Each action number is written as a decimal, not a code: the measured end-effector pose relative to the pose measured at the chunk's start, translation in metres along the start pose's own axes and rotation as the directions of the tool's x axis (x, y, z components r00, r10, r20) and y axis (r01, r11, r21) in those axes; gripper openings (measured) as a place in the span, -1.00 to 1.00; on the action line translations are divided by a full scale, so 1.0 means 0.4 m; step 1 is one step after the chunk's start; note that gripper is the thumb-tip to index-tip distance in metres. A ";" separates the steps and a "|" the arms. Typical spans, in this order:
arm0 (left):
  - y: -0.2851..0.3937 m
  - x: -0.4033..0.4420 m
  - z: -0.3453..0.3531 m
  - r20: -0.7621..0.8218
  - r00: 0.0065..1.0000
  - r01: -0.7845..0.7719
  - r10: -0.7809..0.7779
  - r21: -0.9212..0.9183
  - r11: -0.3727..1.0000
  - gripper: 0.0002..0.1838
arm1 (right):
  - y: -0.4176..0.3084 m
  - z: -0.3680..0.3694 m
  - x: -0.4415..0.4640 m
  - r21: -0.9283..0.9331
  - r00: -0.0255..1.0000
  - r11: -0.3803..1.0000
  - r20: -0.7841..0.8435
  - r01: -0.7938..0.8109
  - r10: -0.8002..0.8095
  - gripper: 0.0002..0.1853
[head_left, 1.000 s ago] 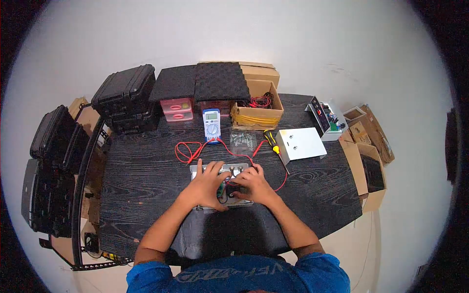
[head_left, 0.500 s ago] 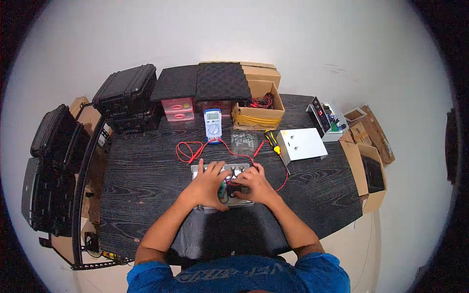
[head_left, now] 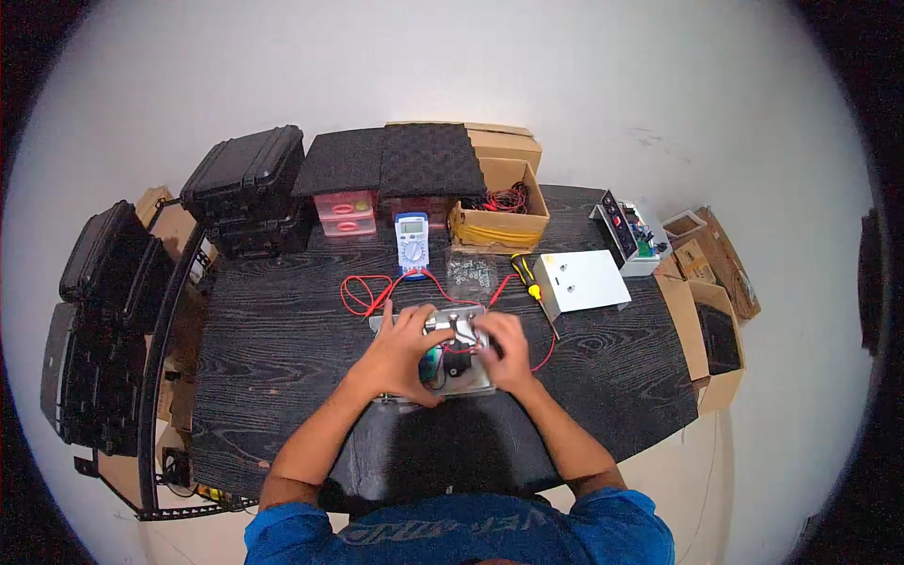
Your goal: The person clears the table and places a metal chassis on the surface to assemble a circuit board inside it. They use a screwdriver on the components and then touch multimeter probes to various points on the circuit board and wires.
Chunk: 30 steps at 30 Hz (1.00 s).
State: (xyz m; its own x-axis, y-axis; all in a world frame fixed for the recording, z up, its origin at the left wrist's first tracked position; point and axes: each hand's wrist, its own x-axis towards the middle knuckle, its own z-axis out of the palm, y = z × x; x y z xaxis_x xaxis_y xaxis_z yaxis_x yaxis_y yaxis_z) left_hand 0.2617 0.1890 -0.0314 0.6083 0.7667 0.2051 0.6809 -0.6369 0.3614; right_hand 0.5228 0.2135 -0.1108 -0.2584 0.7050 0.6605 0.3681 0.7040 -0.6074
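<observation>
A shallow metal electronics case [head_left: 474, 382], open at the top, lies in front of me near the table's front edge. A green circuit board [head_left: 430, 363], a black part and thin red and black wires show inside it. My left hand [head_left: 400, 353] is closed around the case's left side, thumb toward me and fingers at the far edge. At the right side, my right hand [head_left: 507, 347] has its fingers curled over the rim; they are slightly blurred. Both palms cover parts of the case.
Beyond the case stand a multimeter [head_left: 412, 245] with red leads [head_left: 367, 299], a clear bag of small hardware [head_left: 471, 273], a yellow-black screwdriver [head_left: 529, 278] and a white metal cover [head_left: 584, 281]. Further back are a cardboard box of cables [head_left: 499, 226] and an opened device [head_left: 640, 235].
My right hand has shifted from over the inside wiring to the case's right edge. The case has tilted slightly, its right end moving away from me. The left hand stays nearly in place.
</observation>
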 end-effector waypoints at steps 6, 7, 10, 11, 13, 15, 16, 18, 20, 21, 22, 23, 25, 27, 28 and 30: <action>-0.028 0.005 0.022 -0.345 0.938 -0.107 -0.010 -0.317 0.942 0.13 | 0.003 0.065 0.040 0.464 0.930 0.877 -0.362 0.124 0.060 -0.40; -0.043 0.005 0.052 -0.403 0.915 -0.101 -0.018 -0.272 0.957 0.16 | 0.011 0.084 0.038 0.452 0.946 0.889 -0.315 0.079 0.077 -0.50; -0.072 0.002 0.110 -0.502 0.863 -0.160 -0.045 -0.357 0.921 0.18 | -0.018 0.121 0.042 0.657 0.942 0.735 -0.115 -0.166 0.315 -0.56; -0.084 0.001 0.135 -0.546 0.838 -0.187 -0.027 -0.333 0.924 0.21 | -0.012 0.133 0.045 0.624 0.950 0.768 -0.129 -0.145 0.284 -0.57; -0.104 -0.001 0.164 -0.569 0.822 -0.246 -0.030 -0.403 0.882 0.20 | -0.003 0.147 0.053 0.532 0.959 0.839 -0.158 -0.117 0.234 -0.61; -0.119 -0.008 0.186 -0.591 0.806 -0.288 -0.029 -0.435 0.853 0.19 | -0.007 0.154 0.056 0.409 0.962 0.906 -0.185 -0.112 0.202 -0.66; -0.123 -0.011 0.194 -0.604 0.797 -0.302 -0.025 -0.434 0.849 0.18 | -0.018 0.151 0.055 0.391 0.961 0.913 -0.190 -0.112 0.200 -0.68; -0.129 -0.011 0.209 -0.633 0.774 -0.333 -0.018 -0.431 0.839 0.17 | -0.044 0.141 0.056 0.352 0.961 0.929 -0.199 -0.112 0.191 -0.74; -0.129 -0.014 0.225 -0.649 0.760 -0.355 -0.023 -0.445 0.822 0.19 | -0.020 0.155 0.045 0.355 0.956 0.926 -0.205 -0.128 0.211 -0.74; -0.128 -0.016 0.225 -0.647 0.763 -0.356 -0.022 -0.447 0.821 0.20 | -0.020 0.152 0.047 0.324 0.958 0.935 -0.195 -0.141 0.212 -0.75; -0.127 -0.018 0.225 -0.643 0.765 -0.356 -0.020 -0.449 0.819 0.20 | -0.021 0.150 0.049 0.293 0.959 0.944 -0.186 -0.153 0.214 -0.76; -0.132 -0.016 0.232 -0.656 0.755 -0.373 -0.011 -0.443 0.815 0.21 | -0.026 0.154 0.052 0.273 0.961 0.955 -0.213 -0.114 0.175 -0.82; -0.144 -0.009 0.243 -0.680 0.733 -0.409 0.010 -0.428 0.806 0.24 | -0.030 0.158 0.063 0.277 0.968 0.957 -0.200 -0.090 0.149 -0.84; -0.152 -0.012 0.227 -0.692 0.721 -0.362 0.036 -0.332 0.871 0.29 | -0.042 0.158 0.075 0.289 0.975 0.954 -0.175 -0.084 0.139 -0.85; -0.149 -0.015 0.213 -0.713 0.700 -0.352 0.032 -0.306 0.885 0.31 | -0.053 0.157 0.081 0.299 0.977 0.950 -0.156 -0.092 0.144 -0.86; -0.141 -0.022 0.188 -0.769 0.639 -0.343 0.005 -0.279 0.897 0.37 | -0.057 0.157 0.083 0.304 0.982 0.948 -0.125 -0.095 0.139 -0.86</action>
State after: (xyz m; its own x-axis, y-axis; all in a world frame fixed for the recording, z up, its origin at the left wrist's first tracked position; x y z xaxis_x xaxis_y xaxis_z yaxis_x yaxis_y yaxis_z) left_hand 0.2485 0.2121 -0.1222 0.0785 0.5487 0.8323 0.2883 -0.8117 0.5080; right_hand 0.4497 0.2261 -0.1028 -0.0912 0.7794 0.6198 0.1016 0.6265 -0.7728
